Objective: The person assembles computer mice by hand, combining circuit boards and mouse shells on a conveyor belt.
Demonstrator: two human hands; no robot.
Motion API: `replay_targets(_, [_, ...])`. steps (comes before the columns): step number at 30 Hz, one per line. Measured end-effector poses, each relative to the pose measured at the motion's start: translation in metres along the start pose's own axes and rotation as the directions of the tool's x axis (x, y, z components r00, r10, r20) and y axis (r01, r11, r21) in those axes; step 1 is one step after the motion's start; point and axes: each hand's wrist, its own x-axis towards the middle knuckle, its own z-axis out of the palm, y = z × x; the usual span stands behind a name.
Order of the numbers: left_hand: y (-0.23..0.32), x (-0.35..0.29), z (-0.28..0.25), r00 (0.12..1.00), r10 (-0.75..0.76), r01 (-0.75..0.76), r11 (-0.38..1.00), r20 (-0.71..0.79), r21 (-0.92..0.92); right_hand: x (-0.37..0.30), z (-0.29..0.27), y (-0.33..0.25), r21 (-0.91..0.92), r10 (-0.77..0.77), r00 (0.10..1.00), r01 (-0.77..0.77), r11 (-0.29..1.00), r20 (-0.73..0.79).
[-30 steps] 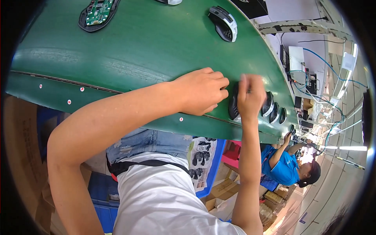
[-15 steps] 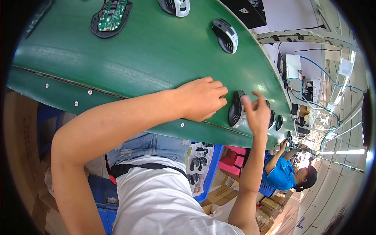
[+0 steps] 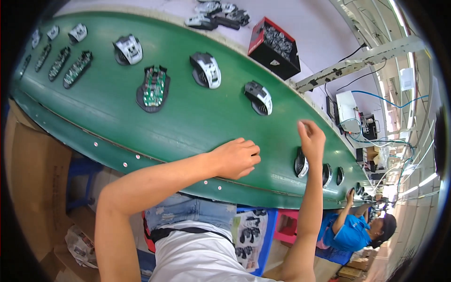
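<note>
My left hand (image 3: 235, 159) rests by the near edge of the green belt (image 3: 188, 134), back up and fingers curled; whatever its palm may hold is hidden. My right hand (image 3: 313, 141) is raised over the belt, thumb and fingers slightly apart, nothing visible between them. Just below it lies a black-and-white computer mouse (image 3: 299, 163), partly covered by that hand. Farther off sit three white-and-black mouse shells (image 3: 258, 97), (image 3: 206, 70), (image 3: 128, 50). Left of them is an open black mouse base (image 3: 153, 90) carrying a green circuit board.
Several circuit-board bases (image 3: 77, 69) and white shells (image 3: 78, 33) line the belt's far left. Behind the belt, a black-and-red box (image 3: 275, 49) holds small dark parts, beside loose mouse parts (image 3: 218, 15). A blue-shirted person (image 3: 350, 232) works farther right, past more mice (image 3: 327, 175).
My right hand has come up off the mouse, which stays on the belt beneath it. The view has swung, showing more of the belt's left. My left hand keeps its curled pose.
</note>
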Motion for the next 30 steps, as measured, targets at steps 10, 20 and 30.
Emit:
replay_targets(10, [-0.033,0.009,-0.015,0.987,-0.062,0.089,0.980,-0.151,0.180,0.067,0.135,-0.168,0.738,-0.363,0.674,-0.417,0.531,0.643])
replay_targets(20, [-0.008,-0.036,-0.118,0.911,-0.368,0.398,0.904,-0.188,0.156,0.023,0.076,-0.178,0.833,-0.421,0.745,-0.325,0.447,0.517])
replay_targets(30, [-0.057,-0.099,-0.142,0.731,-0.595,0.675,0.561,-0.334,0.480,-0.025,0.065,-0.073,0.838,-0.232,0.860,-0.325,0.439,0.455])
